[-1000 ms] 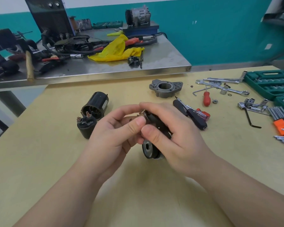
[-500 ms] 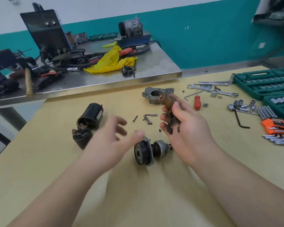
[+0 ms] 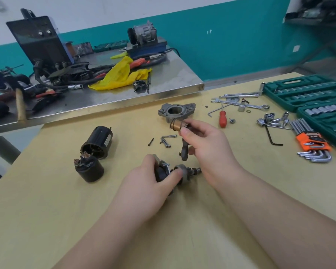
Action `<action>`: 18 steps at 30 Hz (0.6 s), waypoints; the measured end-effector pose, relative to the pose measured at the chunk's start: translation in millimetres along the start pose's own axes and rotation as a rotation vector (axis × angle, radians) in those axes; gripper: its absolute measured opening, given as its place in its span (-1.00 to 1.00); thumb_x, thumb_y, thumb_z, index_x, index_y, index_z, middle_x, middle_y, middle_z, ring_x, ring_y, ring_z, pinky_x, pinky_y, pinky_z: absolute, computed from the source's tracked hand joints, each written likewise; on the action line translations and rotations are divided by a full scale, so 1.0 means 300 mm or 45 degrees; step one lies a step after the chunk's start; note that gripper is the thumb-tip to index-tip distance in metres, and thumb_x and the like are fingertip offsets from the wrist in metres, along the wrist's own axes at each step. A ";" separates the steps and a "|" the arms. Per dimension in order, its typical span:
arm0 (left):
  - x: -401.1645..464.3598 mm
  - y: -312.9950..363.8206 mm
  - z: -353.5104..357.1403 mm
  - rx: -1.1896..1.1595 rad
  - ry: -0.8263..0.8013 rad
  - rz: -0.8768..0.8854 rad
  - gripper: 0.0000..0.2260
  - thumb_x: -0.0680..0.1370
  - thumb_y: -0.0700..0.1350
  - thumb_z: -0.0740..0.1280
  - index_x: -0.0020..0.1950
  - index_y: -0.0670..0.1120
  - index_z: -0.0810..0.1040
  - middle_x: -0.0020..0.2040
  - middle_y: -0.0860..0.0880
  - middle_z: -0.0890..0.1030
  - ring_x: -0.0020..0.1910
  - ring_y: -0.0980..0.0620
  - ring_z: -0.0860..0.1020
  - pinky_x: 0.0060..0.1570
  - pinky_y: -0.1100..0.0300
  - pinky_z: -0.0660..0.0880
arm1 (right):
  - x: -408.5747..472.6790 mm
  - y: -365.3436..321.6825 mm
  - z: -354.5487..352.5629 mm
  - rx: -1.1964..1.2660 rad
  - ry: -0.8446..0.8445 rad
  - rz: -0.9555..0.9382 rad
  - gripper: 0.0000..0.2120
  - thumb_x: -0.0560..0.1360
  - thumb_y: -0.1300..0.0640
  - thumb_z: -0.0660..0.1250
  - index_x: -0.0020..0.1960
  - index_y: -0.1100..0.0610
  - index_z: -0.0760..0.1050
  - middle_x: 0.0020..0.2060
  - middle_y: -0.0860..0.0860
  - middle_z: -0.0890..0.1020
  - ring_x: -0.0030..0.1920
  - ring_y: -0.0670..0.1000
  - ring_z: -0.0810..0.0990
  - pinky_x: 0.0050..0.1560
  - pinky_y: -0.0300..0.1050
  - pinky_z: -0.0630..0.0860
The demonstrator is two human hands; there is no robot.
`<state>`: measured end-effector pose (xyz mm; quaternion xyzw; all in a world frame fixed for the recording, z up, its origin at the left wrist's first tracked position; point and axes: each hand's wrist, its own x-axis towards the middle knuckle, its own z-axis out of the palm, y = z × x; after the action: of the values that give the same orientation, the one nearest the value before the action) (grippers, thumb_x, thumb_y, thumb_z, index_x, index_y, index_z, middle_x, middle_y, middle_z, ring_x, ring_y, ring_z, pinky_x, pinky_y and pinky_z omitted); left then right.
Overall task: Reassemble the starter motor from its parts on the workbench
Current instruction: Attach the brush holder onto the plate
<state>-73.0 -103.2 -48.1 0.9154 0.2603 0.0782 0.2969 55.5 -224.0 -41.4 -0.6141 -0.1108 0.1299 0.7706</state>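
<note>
Teal wall (image 3: 231, 47) topped white — steel table (image 3: 173, 82) against it.

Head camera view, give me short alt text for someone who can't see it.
On a tan workbench, a person's right hand holds a copper-coloured plunger with a black fork lever, while the left hand grips the drive gear assembly lying on the bench. A black motor housing, solenoid, grey end bracket and loose bolts lie nearby.

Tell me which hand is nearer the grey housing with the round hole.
Right. The right hand holds a copper plunger just in front of the grey housing; the left hand grips the drive assembly, farther toward the person.
</note>
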 end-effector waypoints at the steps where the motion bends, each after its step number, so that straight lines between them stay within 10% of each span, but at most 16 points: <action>1: 0.000 -0.003 0.008 -0.016 0.020 0.032 -0.49 0.37 0.54 0.16 -0.08 0.12 0.36 -0.27 0.10 0.64 -0.29 0.14 0.55 -0.37 0.11 0.34 | 0.003 0.006 0.001 -0.004 -0.011 0.003 -0.75 0.62 0.21 0.47 0.26 0.00 0.66 -0.08 -0.04 0.74 -0.12 -0.09 0.66 -0.12 -0.14 0.58; 18: -0.003 -0.161 -0.093 -0.366 0.366 0.735 -0.82 0.55 0.07 0.30 0.14 0.16 0.48 -0.24 0.21 0.52 -0.31 0.13 0.46 -0.30 0.40 0.32 | -0.053 0.031 0.027 0.096 -0.428 0.088 -0.68 0.57 0.34 0.48 0.30 0.14 0.63 -0.07 0.13 0.70 -0.12 0.10 0.75 -0.02 0.00 0.69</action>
<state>-102.9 -56.5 -53.7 0.8797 0.0163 0.3227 0.3488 37.1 -220.0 -48.7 -0.5578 -0.2119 0.2612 0.7588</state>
